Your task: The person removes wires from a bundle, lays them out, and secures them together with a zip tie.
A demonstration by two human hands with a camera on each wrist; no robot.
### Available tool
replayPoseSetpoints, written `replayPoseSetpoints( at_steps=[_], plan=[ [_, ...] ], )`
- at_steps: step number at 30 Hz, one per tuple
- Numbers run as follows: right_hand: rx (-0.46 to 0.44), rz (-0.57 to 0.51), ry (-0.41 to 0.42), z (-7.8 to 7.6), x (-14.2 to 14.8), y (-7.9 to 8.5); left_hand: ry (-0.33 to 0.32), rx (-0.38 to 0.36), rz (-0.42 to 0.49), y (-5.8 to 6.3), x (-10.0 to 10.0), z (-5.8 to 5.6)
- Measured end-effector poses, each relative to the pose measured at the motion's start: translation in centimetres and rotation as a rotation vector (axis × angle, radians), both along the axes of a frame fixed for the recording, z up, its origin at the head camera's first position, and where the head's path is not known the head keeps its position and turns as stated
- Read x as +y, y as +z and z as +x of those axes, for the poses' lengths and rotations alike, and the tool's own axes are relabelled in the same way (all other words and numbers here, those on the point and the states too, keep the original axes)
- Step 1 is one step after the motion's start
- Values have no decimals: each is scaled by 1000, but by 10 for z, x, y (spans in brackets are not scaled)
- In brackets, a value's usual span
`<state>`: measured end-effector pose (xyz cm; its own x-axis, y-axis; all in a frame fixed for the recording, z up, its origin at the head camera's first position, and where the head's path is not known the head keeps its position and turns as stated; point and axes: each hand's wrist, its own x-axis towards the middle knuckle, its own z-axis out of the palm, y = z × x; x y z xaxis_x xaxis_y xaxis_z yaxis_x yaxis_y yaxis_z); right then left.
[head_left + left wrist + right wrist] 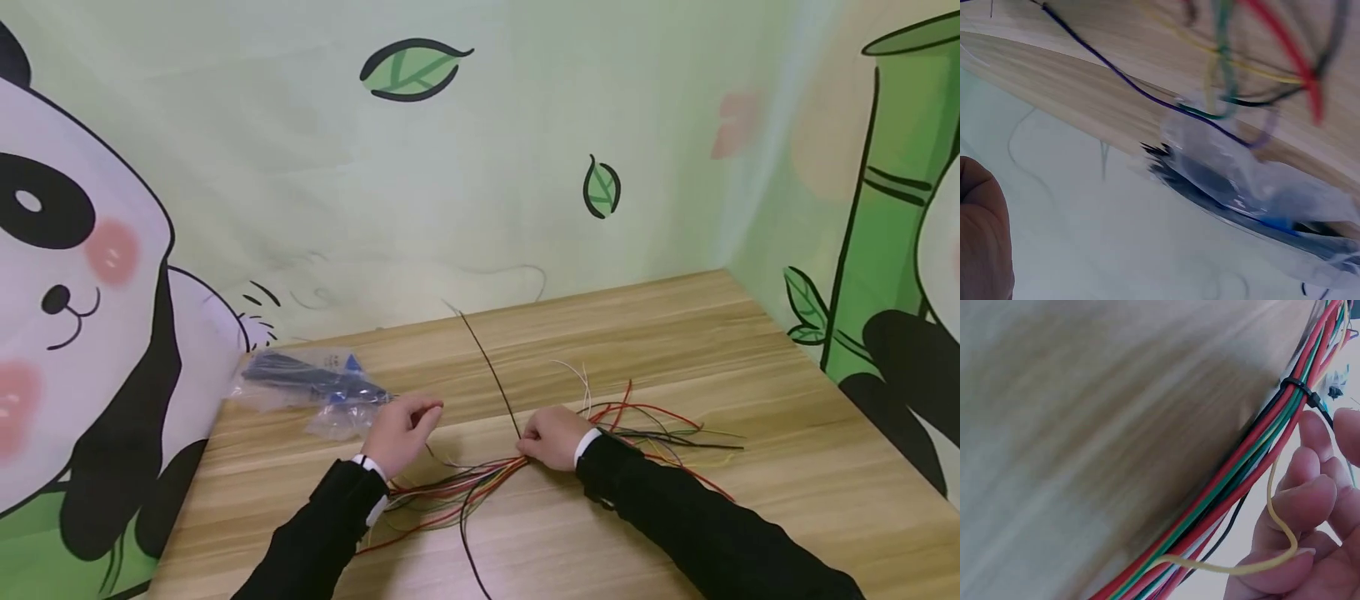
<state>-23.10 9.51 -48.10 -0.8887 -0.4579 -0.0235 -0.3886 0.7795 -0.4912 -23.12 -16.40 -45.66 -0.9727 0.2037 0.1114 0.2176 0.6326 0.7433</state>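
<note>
A bundle of thin coloured wires (480, 483), red, black, green, yellow and white, lies across the table, its loose ends fanned out on both sides. A black cable tie (1300, 386) circles the bundle. Its long tail leans up and away from my right hand (553, 437), whose thumb and fingertips pinch it close to the wires. A yellow wire (1235, 570) loops across the right fingers. Above the bundle's left part, my left hand (405, 433) is raised with loosely bent fingers and nothing visible in its hold. Only part of this hand shows in the left wrist view.
A clear plastic bag (300, 383) of black cable ties lies at the table's back left, just beyond the left hand. One black wire (468, 550) trails toward the front edge. A printed cloth wall (480, 183) rises behind the wooden table (645, 325).
</note>
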Motion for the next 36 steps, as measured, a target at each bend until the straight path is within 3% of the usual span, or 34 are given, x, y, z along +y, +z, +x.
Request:
replayPoseSetpoints(
  at_steps=[6, 11, 18, 24, 30, 36],
  plan=[
    [39, -14, -2, -5, 3, -5, 74, 24, 17, 0, -35, 22],
    [37, 56, -92, -18, 8, -9, 138, 72, 22, -2, -57, 37],
    [22, 183, -195, -35, 20, -12, 257, 85, 60, -20, -79, 52],
    [43, 142, -222, -34, 30, -13, 313, 106, 49, -32, -86, 59],
    [113, 55, -215, -29, 33, -10, 364, 73, 33, -33, -89, 60],
    [116, 13, -206, -21, 37, -5, 379, 98, 36, -34, -91, 61]
  ],
)
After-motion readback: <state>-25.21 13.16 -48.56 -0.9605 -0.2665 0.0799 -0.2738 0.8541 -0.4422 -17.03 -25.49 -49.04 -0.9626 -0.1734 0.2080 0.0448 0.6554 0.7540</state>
